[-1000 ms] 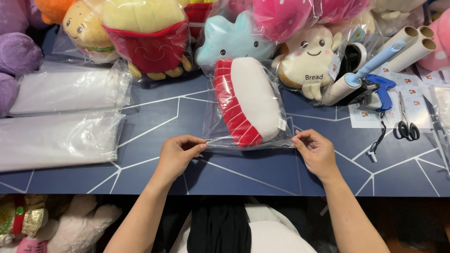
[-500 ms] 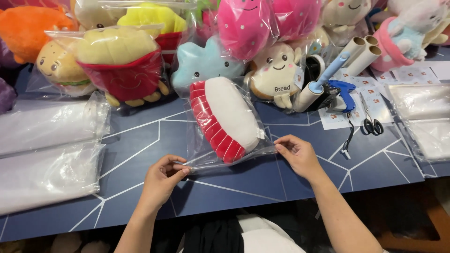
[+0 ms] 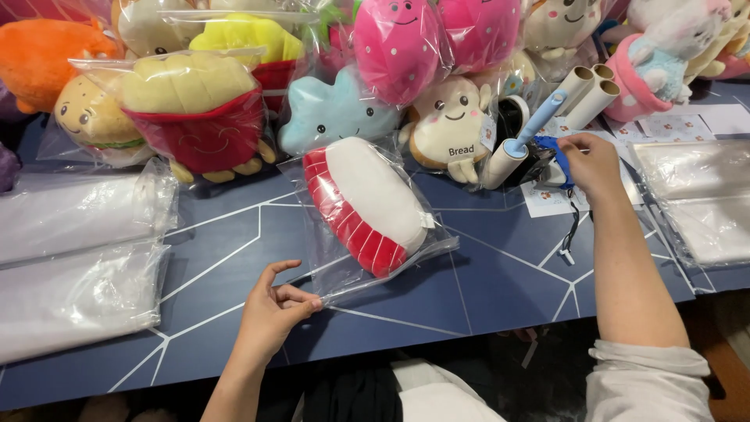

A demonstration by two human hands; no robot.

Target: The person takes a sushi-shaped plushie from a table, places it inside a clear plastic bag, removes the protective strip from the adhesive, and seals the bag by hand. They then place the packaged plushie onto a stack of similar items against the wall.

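At the far left of the blue table (image 3: pixel 484 289) lie two stacks of empty clear bags (image 3: pixel 78 258), and behind them sit bagged plush toys: an orange one, a burger face and a red fries pouch (image 3: pixel 195 117). Nearer the middle, the left hand (image 3: pixel 273 312) pinches the near corner of a clear plastic bag (image 3: pixel 391 262) between thumb and fingertips, the other fingers spread loose. Inside that bag lies the red-and-white striped plush (image 3: pixel 363 203), resting on the table just in front of a pale blue cloud plush (image 3: pixel 332 113) and a bread-shaped plush (image 3: pixel 449 129). To the right, the right hand (image 3: pixel 590 160) is closed around a blue-handled tool (image 3: pixel 558 156) beside a lint roller (image 3: pixel 519 148) and cardboard tubes (image 3: pixel 590 86); what kind of tool it is cannot be told. With only one corner held, the bag's open edge looks slack, so a tug could slide the plush sideways or let it slip out. The reaching arm passes close to the roller and could knock it over.
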